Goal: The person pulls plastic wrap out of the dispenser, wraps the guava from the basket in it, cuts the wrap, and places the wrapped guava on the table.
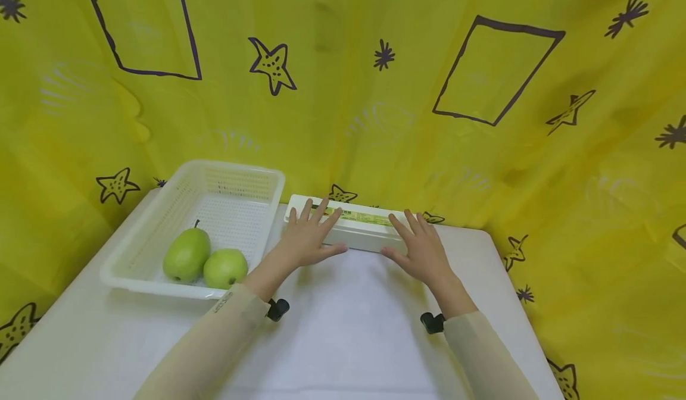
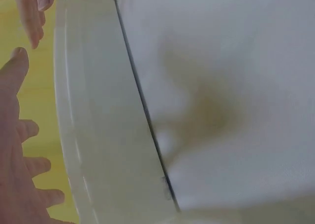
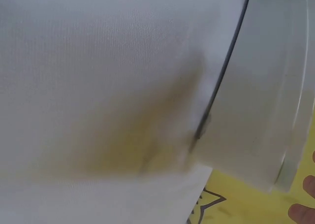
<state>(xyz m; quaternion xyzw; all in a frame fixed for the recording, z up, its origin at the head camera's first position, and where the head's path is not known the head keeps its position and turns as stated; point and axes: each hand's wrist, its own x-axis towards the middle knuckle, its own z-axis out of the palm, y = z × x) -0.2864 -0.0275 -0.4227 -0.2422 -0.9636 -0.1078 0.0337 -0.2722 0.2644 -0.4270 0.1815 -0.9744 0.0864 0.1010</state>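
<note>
A long white box (image 1: 361, 240) with a yellow-green label on top lies at the back of the table. Over its left part is my left hand (image 1: 308, 239), fingers spread and straight. My right hand (image 1: 423, 251) reaches to its right end, fingers likewise spread. Neither hand grips anything. In the left wrist view, the box (image 2: 106, 106) runs down beside my left hand (image 2: 15, 155), with part of the right hand (image 2: 32, 12) at the upper left. Only a few fingertips (image 3: 302, 213) show past the box (image 3: 251, 96) in the right wrist view.
A white plastic basket (image 1: 161, 287) stands at the left, close to my left forearm. It holds a green pear (image 1: 186, 257) and a rounder green fruit (image 1: 225, 268). A yellow patterned curtain (image 1: 332, 138) hangs behind and around the white table (image 1: 354, 328).
</note>
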